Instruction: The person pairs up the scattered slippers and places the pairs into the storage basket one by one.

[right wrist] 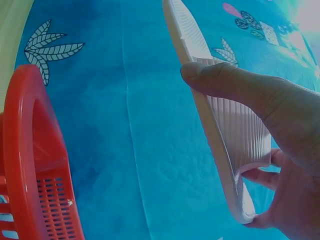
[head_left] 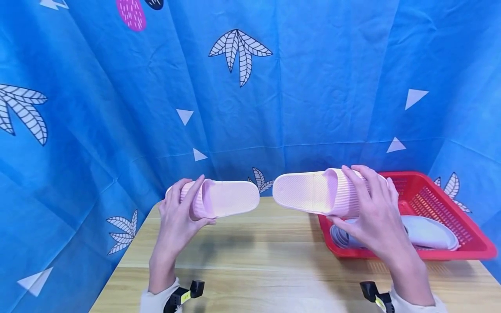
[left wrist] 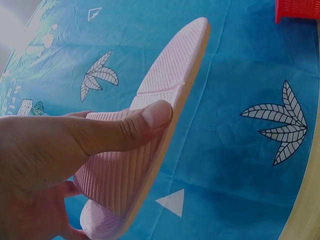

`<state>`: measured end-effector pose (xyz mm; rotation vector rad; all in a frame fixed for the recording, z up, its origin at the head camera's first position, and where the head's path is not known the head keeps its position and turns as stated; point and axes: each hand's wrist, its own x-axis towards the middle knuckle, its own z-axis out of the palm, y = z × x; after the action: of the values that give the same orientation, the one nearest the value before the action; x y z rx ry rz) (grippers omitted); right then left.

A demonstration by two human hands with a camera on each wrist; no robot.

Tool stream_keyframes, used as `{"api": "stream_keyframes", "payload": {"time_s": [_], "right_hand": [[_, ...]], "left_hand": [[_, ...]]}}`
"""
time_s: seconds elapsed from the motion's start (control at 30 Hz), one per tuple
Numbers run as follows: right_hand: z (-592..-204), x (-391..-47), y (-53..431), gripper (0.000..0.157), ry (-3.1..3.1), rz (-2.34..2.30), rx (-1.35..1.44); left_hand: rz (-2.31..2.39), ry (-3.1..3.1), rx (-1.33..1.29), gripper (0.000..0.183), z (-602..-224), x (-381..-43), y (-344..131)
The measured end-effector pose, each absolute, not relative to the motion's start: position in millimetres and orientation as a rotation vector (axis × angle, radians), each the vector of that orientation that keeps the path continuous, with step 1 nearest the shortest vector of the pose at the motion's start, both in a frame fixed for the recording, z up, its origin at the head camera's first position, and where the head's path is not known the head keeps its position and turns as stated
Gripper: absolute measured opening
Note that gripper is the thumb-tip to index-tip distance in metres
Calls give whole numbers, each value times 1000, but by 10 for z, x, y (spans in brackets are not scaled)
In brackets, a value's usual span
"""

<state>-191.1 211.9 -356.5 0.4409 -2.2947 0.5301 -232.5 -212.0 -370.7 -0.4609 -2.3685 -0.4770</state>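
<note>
Two pale pink slide slippers are held up above the wooden table, their heel ends facing each other with a small gap between. My left hand (head_left: 178, 217) grips the left slipper (head_left: 232, 199) around its ribbed strap, thumb along the near edge and fingers over the far side. The right slipper (head_left: 301, 191) is gripped the same way by my right hand (head_left: 375, 213). In the left wrist view the thumb presses the sole's edge beside the ribbed strap (left wrist: 117, 175). The right wrist view shows that slipper (right wrist: 220, 135) on edge, thumb on its side.
A red plastic basket (head_left: 465, 226) stands at the table's right, partly behind my right hand. Inside lie a white slipper-like item (head_left: 428, 232) and a grey-white rolled thing (head_left: 340, 234). Blue patterned cloth (head_left: 305, 100) hangs behind the wooden table (head_left: 250, 261).
</note>
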Motion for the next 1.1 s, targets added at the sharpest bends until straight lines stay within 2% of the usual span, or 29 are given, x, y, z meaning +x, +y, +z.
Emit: {"api": "stream_keyframes", "payload": {"time_s": [1.1], "right_hand": [[-3645,-1964,1887,126,-2329,439,504]], "left_hand": [[-498,-2367,-506,110,-3630,-2213,-1858]]}}
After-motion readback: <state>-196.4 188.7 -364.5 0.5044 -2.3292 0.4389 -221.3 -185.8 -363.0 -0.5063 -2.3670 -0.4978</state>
